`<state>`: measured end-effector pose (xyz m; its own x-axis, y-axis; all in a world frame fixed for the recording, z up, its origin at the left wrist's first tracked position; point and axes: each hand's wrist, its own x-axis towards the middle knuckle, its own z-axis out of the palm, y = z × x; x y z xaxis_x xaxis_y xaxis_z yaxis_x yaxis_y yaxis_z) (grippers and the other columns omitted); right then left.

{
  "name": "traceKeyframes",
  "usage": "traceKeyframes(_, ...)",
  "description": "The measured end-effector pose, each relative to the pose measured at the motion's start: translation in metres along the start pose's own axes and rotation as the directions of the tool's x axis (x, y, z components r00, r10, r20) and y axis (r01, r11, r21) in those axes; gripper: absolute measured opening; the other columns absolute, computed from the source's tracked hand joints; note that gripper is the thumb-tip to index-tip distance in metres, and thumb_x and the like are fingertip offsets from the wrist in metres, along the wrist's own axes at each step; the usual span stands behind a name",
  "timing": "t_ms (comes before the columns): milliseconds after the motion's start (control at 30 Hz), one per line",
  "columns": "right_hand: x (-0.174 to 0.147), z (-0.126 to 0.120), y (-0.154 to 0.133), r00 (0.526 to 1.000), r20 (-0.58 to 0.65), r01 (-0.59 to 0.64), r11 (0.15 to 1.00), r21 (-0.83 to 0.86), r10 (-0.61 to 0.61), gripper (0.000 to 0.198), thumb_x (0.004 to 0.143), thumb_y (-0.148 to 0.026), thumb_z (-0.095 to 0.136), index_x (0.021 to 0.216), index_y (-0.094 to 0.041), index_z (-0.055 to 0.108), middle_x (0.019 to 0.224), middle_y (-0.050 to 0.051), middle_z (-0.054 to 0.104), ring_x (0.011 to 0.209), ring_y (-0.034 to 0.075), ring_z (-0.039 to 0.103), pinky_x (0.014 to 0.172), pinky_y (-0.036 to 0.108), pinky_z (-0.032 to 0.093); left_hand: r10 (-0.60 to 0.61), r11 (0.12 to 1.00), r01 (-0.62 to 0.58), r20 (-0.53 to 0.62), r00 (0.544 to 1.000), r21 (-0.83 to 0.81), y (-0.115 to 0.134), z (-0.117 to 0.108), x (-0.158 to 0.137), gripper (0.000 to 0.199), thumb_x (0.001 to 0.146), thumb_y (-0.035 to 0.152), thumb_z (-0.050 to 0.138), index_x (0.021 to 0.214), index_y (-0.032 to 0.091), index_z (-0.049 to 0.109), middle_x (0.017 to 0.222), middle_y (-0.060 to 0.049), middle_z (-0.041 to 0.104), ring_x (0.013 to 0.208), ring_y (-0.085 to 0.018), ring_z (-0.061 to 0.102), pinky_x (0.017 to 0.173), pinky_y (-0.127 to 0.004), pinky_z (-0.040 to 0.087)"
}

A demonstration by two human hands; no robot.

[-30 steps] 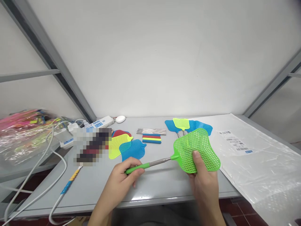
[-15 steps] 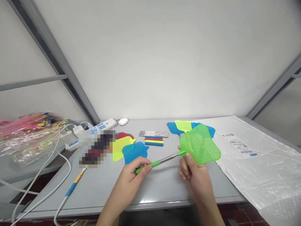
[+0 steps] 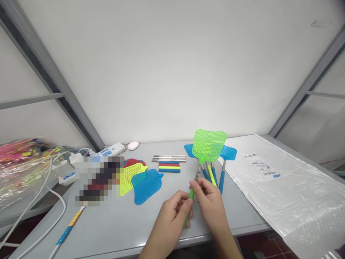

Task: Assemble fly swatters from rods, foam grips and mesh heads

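Note:
A green fly swatter (image 3: 210, 144) with a perforated head and a metal rod is tilted up in front of me. My left hand (image 3: 172, 214) is closed around its green grip near the lower end. Higher up, where the grip meets the rod, my right hand (image 3: 209, 198) pinches it. Behind the green head lie several swatters with blue and yellow handles, one with a blue head (image 3: 228, 153). To the left are loose heads: a blue one (image 3: 147, 186), a yellow one (image 3: 129, 177) and a red one (image 3: 132, 162).
Metal rods (image 3: 169, 158) and coloured handle grips (image 3: 169, 167) lie mid-table. A white plastic bag (image 3: 258, 187) covers the right side. At the left are a power strip (image 3: 114, 149), a white mouse-like object (image 3: 133, 145), white cables (image 3: 63, 201) and plastic-wrapped items (image 3: 24, 172).
The green swatter has turned from lying slantwise to pointing up and away. My right hand has moved from the head's neck down to the grip. The view has shifted slightly.

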<state>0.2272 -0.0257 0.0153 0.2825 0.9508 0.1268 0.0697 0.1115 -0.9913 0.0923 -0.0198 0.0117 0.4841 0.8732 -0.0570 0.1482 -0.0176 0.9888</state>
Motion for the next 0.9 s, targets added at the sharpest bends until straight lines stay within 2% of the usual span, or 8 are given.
traceKeyframes(100, 0.006, -0.007, 0.001, 0.999, -0.035, 0.025, 0.998, -0.049, -0.027, 0.039, 0.087, -0.052, 0.057, 0.069, -0.018, 0.059, 0.064, -0.002, 0.053, 0.061, 0.013, 0.047, 0.057, 0.023, 0.038, 0.032, 0.984, -0.033, 0.009, 0.999, 0.175, 0.012, 0.002, 0.006, 0.030, 0.094, 0.047, 0.047, 0.084, 0.020, 0.055, 0.069, 0.003, 0.053, 0.061, -0.012, 0.048, 0.056, -0.023, 0.037)
traceKeyframes(167, 0.009, -0.016, 0.002, 0.996, -0.070, 0.048, 0.993, -0.109, -0.056, 0.039, 0.090, -0.052, 0.054, 0.074, -0.018, 0.063, 0.066, -0.001, 0.055, 0.063, 0.014, 0.049, 0.059, 0.024, 0.038, 0.093, 0.937, -0.079, -0.025, 0.995, 0.339, 0.020, 0.005, 0.013, 0.031, 0.095, 0.046, 0.045, 0.079, 0.021, 0.053, 0.071, 0.002, 0.054, 0.064, -0.013, 0.047, 0.057, -0.023, 0.034)
traceKeyframes(300, 0.010, -0.044, 0.013, 0.982, -0.167, 0.049, 0.970, -0.240, -0.091, 0.039, 0.092, -0.051, 0.050, 0.091, -0.017, 0.070, 0.067, 0.000, 0.058, 0.065, 0.016, 0.053, 0.061, 0.025, 0.039, 0.164, 0.801, -0.085, -0.080, 0.983, 0.593, 0.033, 0.015, 0.036, 0.030, 0.096, 0.042, 0.040, 0.075, 0.022, 0.044, 0.068, 0.002, 0.055, 0.062, -0.015, 0.048, 0.054, -0.025, 0.029)
traceKeyframes(467, 0.004, -0.067, 0.029, 0.967, -0.231, 0.038, 0.961, -0.274, -0.104, 0.040, 0.093, -0.049, 0.048, 0.099, -0.016, 0.071, 0.079, 0.004, 0.066, 0.074, 0.019, 0.058, 0.067, 0.027, 0.043, 0.168, 0.577, -0.085, -0.017, 0.986, 0.812, 0.046, 0.036, 0.082, 0.024, 0.093, 0.038, 0.039, 0.076, 0.023, 0.046, 0.069, 0.001, 0.061, 0.059, -0.016, 0.054, 0.050, -0.026, 0.024)
traceKeyframes(567, 0.002, -0.068, 0.031, 0.971, -0.212, 0.057, 0.966, -0.252, -0.113, 0.038, 0.094, -0.047, 0.048, 0.100, -0.017, 0.070, 0.076, 0.003, 0.065, 0.076, 0.019, 0.059, 0.068, 0.027, 0.043, 0.152, 0.526, -0.089, 0.010, 0.988, 0.846, 0.052, 0.051, 0.113, 0.021, 0.088, 0.034, 0.044, 0.073, 0.023, 0.051, 0.071, -0.002, 0.064, 0.064, -0.019, 0.059, 0.050, -0.027, 0.026)
traceKeyframes(667, 0.003, -0.068, 0.030, 0.961, -0.257, 0.044, 0.976, -0.214, -0.100, 0.037, 0.093, -0.047, 0.049, 0.101, -0.017, 0.069, 0.074, 0.002, 0.065, 0.074, 0.019, 0.059, 0.067, 0.027, 0.044, 0.151, 0.497, -0.099, 0.027, 0.988, 0.862, 0.055, 0.066, 0.137, 0.019, 0.084, 0.031, 0.046, 0.071, 0.022, 0.056, 0.075, -0.004, 0.067, 0.069, -0.021, 0.062, 0.053, -0.028, 0.031)
traceKeyframes(800, 0.002, -0.072, 0.030, 0.926, -0.374, -0.005, 0.987, -0.159, -0.056, 0.036, 0.091, -0.048, 0.052, 0.098, -0.017, 0.069, 0.080, 0.004, 0.068, 0.073, 0.018, 0.060, 0.065, 0.027, 0.045, 0.137, 0.446, -0.098, 0.040, 0.990, 0.890, 0.053, 0.080, 0.154, 0.021, 0.083, 0.032, 0.047, 0.071, 0.021, 0.061, 0.078, -0.007, 0.068, 0.074, -0.023, 0.065, 0.056, -0.029, 0.037)
traceKeyframes(900, 0.001, -0.074, 0.031, 0.895, -0.441, 0.009, 0.994, -0.113, -0.058, 0.035, 0.090, -0.048, 0.053, 0.094, -0.018, 0.069, 0.089, 0.006, 0.071, 0.082, 0.020, 0.062, 0.071, 0.028, 0.047, 0.116, 0.411, -0.092, 0.049, 0.992, 0.907, 0.049, 0.088, 0.160, 0.022, 0.081, 0.032, 0.049, 0.072, 0.019, 0.063, 0.081, -0.009, 0.068, 0.076, -0.025, 0.065, 0.058, -0.030, 0.041)
